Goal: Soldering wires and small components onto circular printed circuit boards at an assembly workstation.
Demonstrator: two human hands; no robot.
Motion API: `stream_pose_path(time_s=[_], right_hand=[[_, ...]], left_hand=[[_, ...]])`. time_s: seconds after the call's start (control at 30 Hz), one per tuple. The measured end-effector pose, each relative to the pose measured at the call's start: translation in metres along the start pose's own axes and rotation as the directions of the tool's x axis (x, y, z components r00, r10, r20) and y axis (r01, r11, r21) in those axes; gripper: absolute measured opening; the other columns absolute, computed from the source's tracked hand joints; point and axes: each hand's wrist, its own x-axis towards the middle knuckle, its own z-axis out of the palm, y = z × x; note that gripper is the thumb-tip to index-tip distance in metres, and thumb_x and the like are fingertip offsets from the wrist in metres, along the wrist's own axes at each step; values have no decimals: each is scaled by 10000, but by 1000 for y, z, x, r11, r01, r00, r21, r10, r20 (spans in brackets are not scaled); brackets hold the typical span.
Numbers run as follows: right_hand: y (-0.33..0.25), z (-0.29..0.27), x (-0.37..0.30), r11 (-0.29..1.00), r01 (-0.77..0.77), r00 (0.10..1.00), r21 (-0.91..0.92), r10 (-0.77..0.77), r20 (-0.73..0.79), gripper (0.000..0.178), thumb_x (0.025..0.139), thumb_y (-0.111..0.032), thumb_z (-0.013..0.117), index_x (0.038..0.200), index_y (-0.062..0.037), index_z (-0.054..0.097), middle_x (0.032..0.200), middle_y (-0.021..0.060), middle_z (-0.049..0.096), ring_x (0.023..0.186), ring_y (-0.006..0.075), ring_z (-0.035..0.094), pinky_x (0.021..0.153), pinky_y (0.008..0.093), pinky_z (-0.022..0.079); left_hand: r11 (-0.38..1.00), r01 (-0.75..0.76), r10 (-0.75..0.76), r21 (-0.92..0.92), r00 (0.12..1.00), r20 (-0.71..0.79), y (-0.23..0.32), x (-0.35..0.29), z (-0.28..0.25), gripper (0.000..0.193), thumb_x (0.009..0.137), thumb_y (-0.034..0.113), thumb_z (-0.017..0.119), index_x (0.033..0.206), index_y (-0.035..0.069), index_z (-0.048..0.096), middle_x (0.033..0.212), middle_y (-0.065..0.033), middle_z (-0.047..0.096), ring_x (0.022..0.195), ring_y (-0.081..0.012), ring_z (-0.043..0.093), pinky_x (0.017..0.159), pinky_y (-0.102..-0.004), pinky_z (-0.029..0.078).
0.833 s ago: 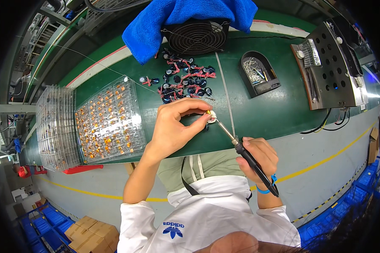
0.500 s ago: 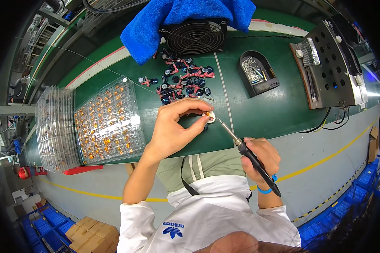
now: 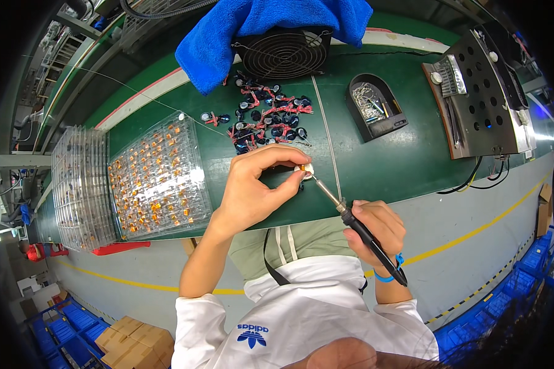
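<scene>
1. Between the thumb and forefinger of the left hand (image 3: 249,184): a small white round part (image 3: 309,168) with an orange bit on it, pinched near its edge (finer detail too small to read).
2. Right hand (image 3: 378,230): fingers wrapped round the black handle of a soldering iron (image 3: 351,218). From these fingers the iron slants up and leftward; its tip is at the lower right edge of the part. Contact: cannot tell.
3. Just beyond the left fingertips: a loose pile of dark round components (image 3: 271,120) with red wires, lying on the green bench (image 3: 400,166).
4. Farther beyond those 2 fingertips: a black fan (image 3: 286,55), a blue towel (image 3: 209,49) draped over it.
5. Well left of the left fingers: a clear tray (image 3: 200,184) of orange pieces; past it, stacked clear trays (image 3: 83,184).
6. Beyond the right fingers: a black tray (image 3: 386,128) holding thin silvery bits; farther right, a perforated metal box (image 3: 495,138).
</scene>
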Motion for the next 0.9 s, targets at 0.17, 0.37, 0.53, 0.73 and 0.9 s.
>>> stream_pose_path(time_s=[0.17, 0.37, 0.53, 0.73, 0.9], right_hand=[[1, 1, -1, 1000, 5, 1000, -5, -5, -3, 391, 726, -96, 877, 1047, 67, 723, 838, 159, 726, 729, 341, 722, 743, 418, 641], [0, 0, 1, 1000, 4, 1000, -16, -4, 6, 393, 730, -100, 878, 1050, 67, 721, 837, 159, 724, 723, 337, 720, 744, 420, 641], [-1, 1, 0, 1000, 1, 1000, -11, -1, 8, 392, 744, -119, 881, 1048, 69, 720, 836, 162, 724, 724, 340, 721, 742, 420, 640], [1, 1, -6, 1000, -18, 999, 21, 19, -47, 395, 804, -190, 881, 1048, 73, 717, 844, 178, 726, 753, 370, 734, 725, 426, 630], [3, -6, -6, 1000, -23, 995, -7, 22, -99, 445, 833, -259, 883, 1068, 77, 711, 847, 183, 727, 769, 372, 737, 702, 426, 619]], left_hand=[[1000, 13, -13, -26, 1000, -4, 0, 0, 0, 204, 868, -118, 739, 1063, -60, 724, 1113, -152, 745, 1030, -199, 733, 934, -313, 605], [1000, -1, 1, -22, 1000, -2, -1, -1, 0, 203, 866, -117, 741, 1060, -59, 722, 1106, -152, 747, 1023, -201, 736, 935, -313, 606], [1000, -3, 3, -20, 1000, -3, 0, -1, 0, 203, 864, -116, 743, 1058, -59, 722, 1101, -152, 749, 1022, -199, 736, 933, -311, 607], [1000, -4, 4, 1, 1000, 2, -2, -1, 0, 190, 866, -113, 742, 1046, -56, 725, 1106, -150, 749, 1018, -197, 736, 934, -308, 604], [994, -98, 99, 54, 995, -13, 0, 7, 4, 182, 838, -108, 761, 1010, -53, 738, 1064, -141, 768, 1000, -215, 743, 907, -319, 598]])
